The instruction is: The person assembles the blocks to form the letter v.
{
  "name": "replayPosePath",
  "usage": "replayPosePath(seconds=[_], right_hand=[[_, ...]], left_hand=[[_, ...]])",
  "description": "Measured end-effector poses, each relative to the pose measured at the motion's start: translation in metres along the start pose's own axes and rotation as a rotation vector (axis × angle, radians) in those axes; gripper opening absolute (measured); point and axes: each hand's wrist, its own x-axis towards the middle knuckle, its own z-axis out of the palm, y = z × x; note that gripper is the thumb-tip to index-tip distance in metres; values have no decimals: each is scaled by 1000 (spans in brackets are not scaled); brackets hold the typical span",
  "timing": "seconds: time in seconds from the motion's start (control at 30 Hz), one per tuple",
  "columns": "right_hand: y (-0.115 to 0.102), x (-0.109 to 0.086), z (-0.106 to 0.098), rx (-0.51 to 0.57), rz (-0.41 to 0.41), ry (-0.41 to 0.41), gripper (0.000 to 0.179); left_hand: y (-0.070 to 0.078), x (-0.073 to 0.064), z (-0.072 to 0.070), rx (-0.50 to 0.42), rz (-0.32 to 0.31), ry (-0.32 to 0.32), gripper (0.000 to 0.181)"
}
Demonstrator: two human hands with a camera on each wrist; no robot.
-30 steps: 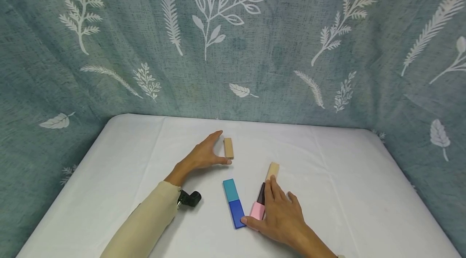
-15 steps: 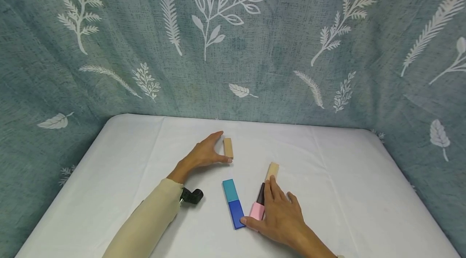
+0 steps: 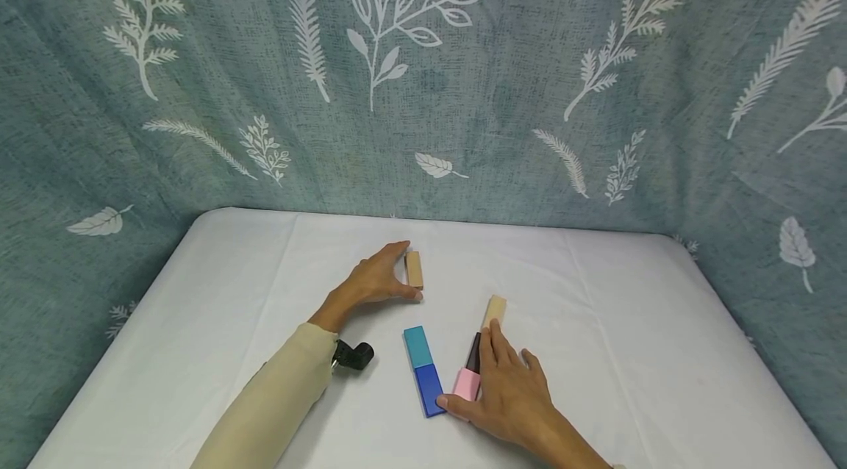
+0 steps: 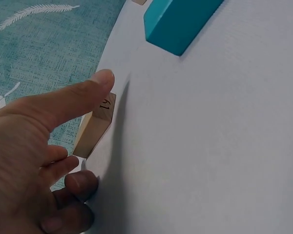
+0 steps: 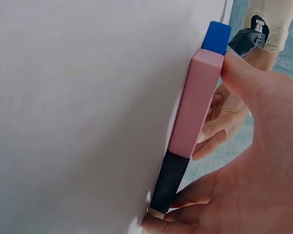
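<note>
My left hand [image 3: 380, 278] reaches around a small wooden block [image 3: 414, 270], its index finger near the far end and its thumb by the near end. Printed digits show on that block's end in the left wrist view. My right hand [image 3: 512, 388] spans a row of blocks with straight fingers: a pink block [image 3: 467, 384], a black block [image 3: 474, 353] and a second wooden block [image 3: 495, 311]. Its thumb touches the near end, by a blue block [image 3: 430, 389]. A teal block [image 3: 418, 346] lies end to end with the blue one.
A white cloth covers the table [image 3: 595, 351], and a leaf-patterned green curtain [image 3: 503, 160] hangs behind its far edge. A black wrist device [image 3: 355, 356] sticks out from the left sleeve, low over the cloth.
The left hand has crept slightly rightward, closer around the wooden block. The right hand and the row of blocks have stayed in place.
</note>
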Motion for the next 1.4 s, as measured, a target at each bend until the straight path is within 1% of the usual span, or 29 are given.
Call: replayPosePath(seconds=[0.3, 0.43, 0.93, 1.13, 1.4], right_hand=[[0, 0, 1, -2, -2, 3, 126], [0, 1, 1, -3, -2, 1, 126], [1, 1, 0, -7, -5, -1, 125], [1, 1, -1, -5, -8, 8, 125], [1, 1, 0, -6, -5, 1, 126]], left_hand=[[2, 0, 1, 45, -14, 7, 96], [2, 0, 1, 48, -17, 16, 93], [1, 0, 4, 55, 10, 56, 84], [0, 0, 3, 51, 25, 63, 82], [-1, -1, 4, 36, 35, 60, 80]])
